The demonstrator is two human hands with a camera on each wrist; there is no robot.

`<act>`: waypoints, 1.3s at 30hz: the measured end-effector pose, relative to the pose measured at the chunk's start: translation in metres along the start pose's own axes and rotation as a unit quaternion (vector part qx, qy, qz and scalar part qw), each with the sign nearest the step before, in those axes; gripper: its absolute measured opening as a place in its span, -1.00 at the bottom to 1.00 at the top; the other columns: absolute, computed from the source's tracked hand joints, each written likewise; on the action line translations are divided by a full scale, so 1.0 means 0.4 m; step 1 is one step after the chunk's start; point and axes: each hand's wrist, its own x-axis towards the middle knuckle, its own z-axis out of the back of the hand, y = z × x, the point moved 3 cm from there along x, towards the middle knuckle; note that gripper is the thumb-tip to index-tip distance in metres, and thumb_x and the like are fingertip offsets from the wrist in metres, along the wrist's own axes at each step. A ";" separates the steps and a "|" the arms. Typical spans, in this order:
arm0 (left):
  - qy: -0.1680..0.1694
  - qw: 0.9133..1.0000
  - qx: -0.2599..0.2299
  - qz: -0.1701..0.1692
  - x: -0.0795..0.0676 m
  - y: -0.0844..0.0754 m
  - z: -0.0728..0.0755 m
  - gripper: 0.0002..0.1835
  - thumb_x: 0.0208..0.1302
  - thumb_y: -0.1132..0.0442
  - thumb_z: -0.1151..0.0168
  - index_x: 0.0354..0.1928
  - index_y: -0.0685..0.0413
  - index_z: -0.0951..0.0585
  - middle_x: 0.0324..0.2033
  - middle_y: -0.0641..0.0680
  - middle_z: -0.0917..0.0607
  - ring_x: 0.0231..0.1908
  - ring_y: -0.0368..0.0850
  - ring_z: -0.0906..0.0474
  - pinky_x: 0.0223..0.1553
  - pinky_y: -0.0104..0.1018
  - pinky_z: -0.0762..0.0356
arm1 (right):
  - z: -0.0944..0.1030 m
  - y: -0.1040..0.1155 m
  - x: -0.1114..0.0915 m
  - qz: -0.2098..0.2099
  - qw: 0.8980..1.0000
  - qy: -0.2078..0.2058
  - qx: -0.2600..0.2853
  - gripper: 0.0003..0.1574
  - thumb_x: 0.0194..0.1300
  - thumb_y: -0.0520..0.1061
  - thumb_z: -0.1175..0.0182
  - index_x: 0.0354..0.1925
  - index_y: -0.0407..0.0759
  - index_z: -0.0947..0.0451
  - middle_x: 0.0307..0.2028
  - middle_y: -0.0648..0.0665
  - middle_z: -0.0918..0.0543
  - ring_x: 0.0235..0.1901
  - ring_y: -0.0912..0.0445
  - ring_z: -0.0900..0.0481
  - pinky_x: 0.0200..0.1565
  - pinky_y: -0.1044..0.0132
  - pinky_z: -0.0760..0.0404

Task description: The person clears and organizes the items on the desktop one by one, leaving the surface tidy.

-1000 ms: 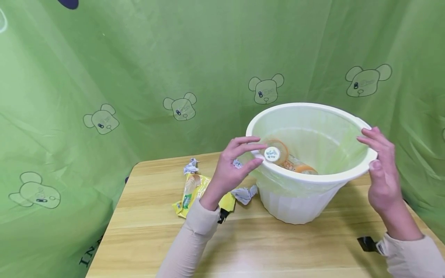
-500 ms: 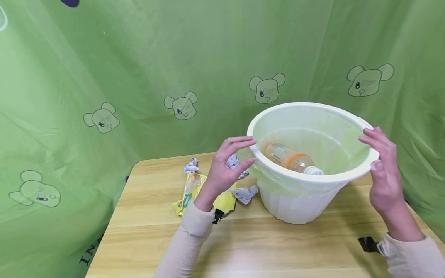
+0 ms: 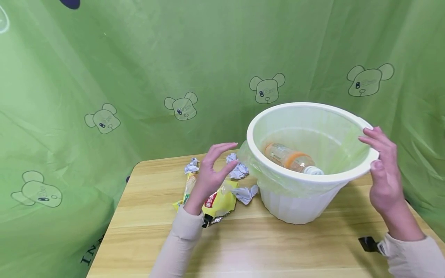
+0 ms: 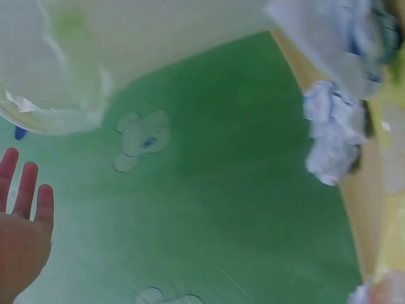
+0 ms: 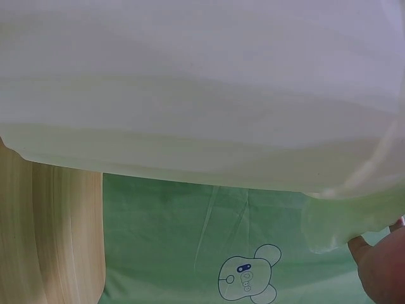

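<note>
A white trash can (image 3: 295, 206) lined with a thin pale green bag (image 3: 253, 162) stands on the table. Inside it lies a plastic bottle (image 3: 288, 157) with orange bands and a white cap. My right hand (image 3: 386, 177) holds the can's right rim, fingertips over the edge and thumb at the front. Left of the can, my left hand (image 3: 208, 175) hovers with nothing in it, thumb and fingers spread apart. Below it lie yellow snack wrappers (image 3: 224, 199), partly hidden by the hand and forearm. The can's wall (image 5: 190, 114) fills much of the right wrist view.
Crumpled paper balls lie around the wrappers: one at the back left (image 3: 192, 166), one behind (image 3: 238, 170), one beside the can (image 3: 245, 194). A green curtain (image 3: 215, 58) with bear heads hangs behind the wooden table (image 3: 139, 231).
The bottle has dropped from my left hand at the rim and now lies down in the can. My left hand has moved away leftward over the wrappers. The right hand stays on the rim.
</note>
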 end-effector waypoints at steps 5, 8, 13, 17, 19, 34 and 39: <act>0.012 0.999 0.023 0.046 -0.034 0.061 0.000 -0.51 0.43 0.08 -0.31 0.37 -0.23 -0.55 0.31 -0.13 -0.59 0.35 -0.14 -0.45 0.45 0.13 -0.34 | -0.002 0.004 0.003 0.005 1.000 0.000 -0.004 -0.35 0.61 -0.01 0.17 0.28 -0.56 -0.37 0.44 -0.03 -0.37 0.57 -0.02 -0.10 0.65 0.11 0.17; 0.039 0.996 0.036 0.071 -0.060 0.097 -0.010 -0.48 0.45 0.04 -0.30 0.40 -0.17 -0.53 0.32 -0.10 -0.57 0.38 -0.10 -0.43 0.47 0.12 -0.35 | 0.002 -0.008 0.001 0.004 1.000 0.002 -0.003 -0.35 0.61 0.00 0.17 0.29 -0.55 -0.38 0.44 -0.05 -0.36 0.58 -0.03 -0.09 0.65 0.11 0.18; 0.086 0.989 0.052 0.106 -0.098 0.148 -0.042 -0.45 0.45 0.00 -0.31 0.42 -0.16 -0.51 0.34 -0.02 -0.55 0.37 -0.04 -0.45 0.46 0.05 -0.39 | 0.011 -0.036 -0.004 0.003 1.000 0.007 -0.005 -0.34 0.60 0.02 0.15 0.31 -0.52 -0.39 0.46 -0.11 -0.35 0.59 -0.07 -0.07 0.65 0.08 0.18; 0.128 0.981 0.071 0.128 -0.117 0.178 -0.075 -0.42 0.43 -0.04 -0.31 0.44 -0.21 -0.48 0.37 -0.01 -0.54 0.39 -0.04 -0.44 0.47 0.02 -0.39 | 0.014 -0.043 -0.005 0.001 1.000 0.008 -0.008 -0.33 0.61 0.03 0.15 0.31 -0.51 -0.40 0.47 -0.12 -0.34 0.59 -0.07 -0.07 0.66 0.08 0.18; 0.149 0.977 0.080 0.133 -0.124 0.189 -0.093 -0.41 0.43 -0.05 -0.31 0.45 -0.21 -0.47 0.37 -0.02 -0.54 0.40 -0.05 -0.44 0.47 0.01 -0.39 | 0.013 -0.040 -0.004 0.000 1.000 0.007 -0.007 -0.33 0.61 0.02 0.16 0.31 -0.52 -0.39 0.47 -0.11 -0.35 0.59 -0.07 -0.07 0.66 0.08 0.19; 0.228 0.956 0.109 0.147 -0.152 0.227 -0.175 -0.34 0.35 0.09 -0.42 0.46 -0.15 -0.45 0.40 -0.03 -0.52 0.39 -0.04 -0.45 0.45 -0.06 -0.43 | 0.000 0.001 0.002 -0.003 1.000 0.002 -0.010 -0.35 0.61 -0.01 0.18 0.28 -0.56 -0.37 0.44 -0.03 -0.37 0.58 -0.02 -0.09 0.65 0.11 0.17; 0.249 0.950 0.125 0.138 -0.160 0.234 -0.190 -0.40 0.37 0.14 -0.40 0.42 -0.12 -0.50 0.38 -0.02 -0.55 0.39 -0.04 -0.45 0.46 -0.11 -0.41 | 0.002 0.000 -0.001 -0.007 1.000 0.002 -0.008 -0.35 0.60 -0.02 0.17 0.29 -0.55 -0.38 0.44 -0.03 -0.36 0.58 -0.02 -0.09 0.65 0.11 0.17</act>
